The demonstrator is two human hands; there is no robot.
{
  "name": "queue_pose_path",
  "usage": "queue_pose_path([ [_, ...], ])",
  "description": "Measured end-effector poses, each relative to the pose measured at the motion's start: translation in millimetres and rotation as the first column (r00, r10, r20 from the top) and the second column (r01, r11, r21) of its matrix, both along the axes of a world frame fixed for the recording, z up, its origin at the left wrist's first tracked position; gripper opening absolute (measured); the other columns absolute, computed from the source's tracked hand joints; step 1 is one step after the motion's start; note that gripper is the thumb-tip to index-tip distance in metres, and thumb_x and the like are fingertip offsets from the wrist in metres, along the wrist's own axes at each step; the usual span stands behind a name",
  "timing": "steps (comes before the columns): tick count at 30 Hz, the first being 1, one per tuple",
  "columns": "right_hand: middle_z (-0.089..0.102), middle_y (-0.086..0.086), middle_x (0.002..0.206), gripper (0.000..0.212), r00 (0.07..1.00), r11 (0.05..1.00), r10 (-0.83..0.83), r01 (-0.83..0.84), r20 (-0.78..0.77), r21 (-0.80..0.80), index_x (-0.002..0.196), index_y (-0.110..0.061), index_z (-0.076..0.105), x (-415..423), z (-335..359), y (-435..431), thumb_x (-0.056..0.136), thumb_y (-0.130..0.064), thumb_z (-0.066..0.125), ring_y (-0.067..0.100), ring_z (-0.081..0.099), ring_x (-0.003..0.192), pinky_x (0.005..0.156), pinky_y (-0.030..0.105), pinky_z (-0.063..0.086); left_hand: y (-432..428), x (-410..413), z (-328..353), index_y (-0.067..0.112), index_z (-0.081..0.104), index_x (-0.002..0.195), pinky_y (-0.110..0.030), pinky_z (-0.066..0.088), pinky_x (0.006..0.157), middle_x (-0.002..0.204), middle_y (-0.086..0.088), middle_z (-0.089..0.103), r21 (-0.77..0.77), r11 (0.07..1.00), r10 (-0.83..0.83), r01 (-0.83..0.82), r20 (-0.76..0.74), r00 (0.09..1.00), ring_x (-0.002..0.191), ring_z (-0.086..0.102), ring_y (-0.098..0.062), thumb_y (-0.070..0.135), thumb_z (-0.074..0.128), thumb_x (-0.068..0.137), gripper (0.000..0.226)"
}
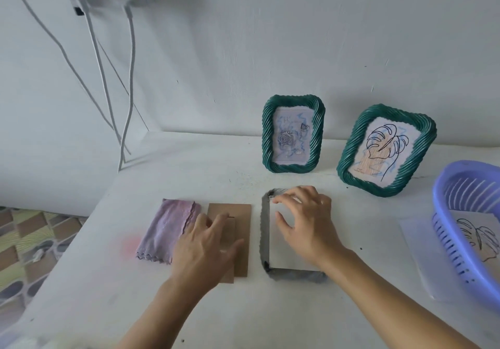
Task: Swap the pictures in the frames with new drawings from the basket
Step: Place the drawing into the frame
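Observation:
A third frame (266, 229) lies face down on the white table in front of me, its back open with a white sheet (281, 251) in it. My right hand (303, 224) touches that sheet with spread, bent fingers. My left hand (205, 243) lies with straight fingers on the brown cardboard backing (240, 213) just left of the frame. Two green twisted-rim frames stand at the wall: one with a rose drawing (293, 133), one with a leaf drawing (387, 150). The purple basket (443, 229) at the right holds a leaf drawing (476, 235).
A folded lilac cloth (167, 229) lies beside the backing on its left. A translucent sheet (422, 265) sticks out under the basket. White cables (127, 110) hang down the wall at the left from a wall unit. The table's left edge drops to a patterned floor (24, 243).

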State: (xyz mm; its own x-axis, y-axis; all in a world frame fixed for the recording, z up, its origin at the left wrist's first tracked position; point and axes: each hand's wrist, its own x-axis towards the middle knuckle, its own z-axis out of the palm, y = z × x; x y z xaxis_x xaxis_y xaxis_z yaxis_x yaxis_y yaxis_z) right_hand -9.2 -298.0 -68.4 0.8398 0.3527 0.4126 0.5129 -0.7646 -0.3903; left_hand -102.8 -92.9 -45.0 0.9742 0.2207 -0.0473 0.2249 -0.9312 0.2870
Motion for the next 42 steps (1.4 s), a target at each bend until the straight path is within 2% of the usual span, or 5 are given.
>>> queue_pose_path([
  [7, 0.052, 0.003, 0.126, 0.028, 0.965, 0.978, -0.205, 0.209, -0.163, 0.006, 0.108, -0.03, 0.07, 7.5, -9.5, -28.1, 0.081, -0.029, 0.074, 0.028, 0.043, 0.126, 0.089, 0.051, 0.043, -8.0, 14.7, 10.7, 0.032, 0.048, 0.129, -0.032, 0.042, 0.071, 0.102, -0.002, 0.047, -0.061, 0.995, 0.067, -0.075, -0.128, 0.99, 0.091, 0.058, -0.025, 0.045, 0.054, 0.087, 0.045],
  [20, 0.05, -0.005, 0.13, 0.048, 0.948, 0.986, -0.145, 0.163, -0.283, 0.041, 0.118, -0.034, 0.068, 3.5, -28.8, -54.9, 0.079, -0.059, 0.054, 0.018, 0.047, 0.125, 0.099, 0.038, 0.031, -1.9, 15.7, 23.1, 0.036, 0.058, 0.134, -0.02, 0.039, 0.078, 0.122, 0.006, 0.05, -0.496, 0.868, 0.137, -0.028, 0.184, 0.973, 0.095, 0.054, -0.011, 0.02, 0.055, 0.095, 0.042],
  [27, 0.047, -0.007, 0.133, 0.057, 0.939, 0.989, -0.132, 0.149, -0.316, 0.027, 0.12, -0.038, 0.065, 4.5, -26.0, -58.0, 0.076, -0.067, 0.044, 0.014, 0.041, 0.129, 0.1, 0.031, 0.024, -23.5, 17.8, 36.3, 0.041, 0.066, 0.121, -0.015, 0.049, 0.063, 0.112, 0.013, 0.056, -0.499, 0.858, -0.016, 0.123, 0.213, 0.977, 0.072, 0.064, -0.007, 0.031, 0.059, 0.093, 0.03],
  [30, 0.049, -0.006, 0.133, 0.059, 0.934, 0.985, -0.146, 0.168, -0.326, 0.04, 0.118, -0.038, 0.067, 4.6, -24.9, -57.1, 0.072, -0.068, 0.044, 0.015, 0.042, 0.129, 0.102, 0.035, 0.027, -44.8, 25.1, 35.2, 0.044, 0.063, 0.116, -0.026, 0.05, 0.08, 0.106, 0.009, 0.057, -0.407, 0.887, -0.138, 0.219, 0.219, 0.966, 0.08, 0.061, -0.006, 0.043, 0.058, 0.087, 0.03],
  [42, 0.052, -0.005, 0.128, 0.048, 0.937, 0.974, -0.07, 0.138, -0.341, 0.179, 0.12, -0.031, 0.067, 6.3, -21.7, -64.0, 0.081, -0.057, 0.053, 0.014, 0.051, 0.122, 0.103, 0.044, 0.043, -77.6, 46.3, 16.7, 0.026, 0.064, 0.084, -0.031, 0.045, 0.078, 0.096, 0.004, 0.051, -0.261, 0.916, -0.286, 0.305, 0.11, 0.952, 0.094, 0.055, -0.015, 0.043, 0.05, 0.088, 0.023],
])
